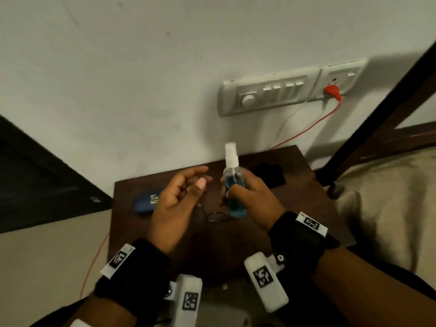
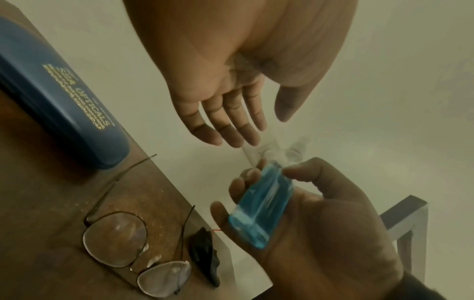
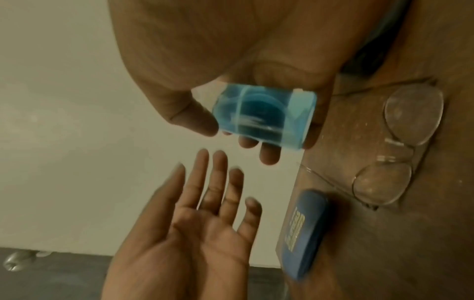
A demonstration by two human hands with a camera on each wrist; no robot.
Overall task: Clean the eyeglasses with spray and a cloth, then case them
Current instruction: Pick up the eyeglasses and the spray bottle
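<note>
My right hand [image 1: 245,187] grips a clear spray bottle [image 1: 233,185] of blue liquid with a white nozzle, held upright above the small dark wooden table [image 1: 306,215]. In the wrist views the bottle [image 2: 261,205] [image 3: 264,117] sits between thumb and fingers. My left hand [image 1: 179,197] hovers open, fingers spread, just left of the bottle and holds nothing. Thin wire-rimmed eyeglasses [image 2: 128,249] [image 3: 395,142] lie unfolded on the table below the hands. A blue glasses case [image 1: 146,201] [image 2: 59,95] lies closed at the table's left. A black cloth [image 1: 269,175] lies at the back right.
The table stands against a white wall [image 1: 141,79] with a switch panel [image 1: 283,90] and a red plug [image 1: 331,90] whose cord runs down behind the table. A dark bed frame post [image 1: 382,109] and beige bedding [image 1: 389,204] are to the right.
</note>
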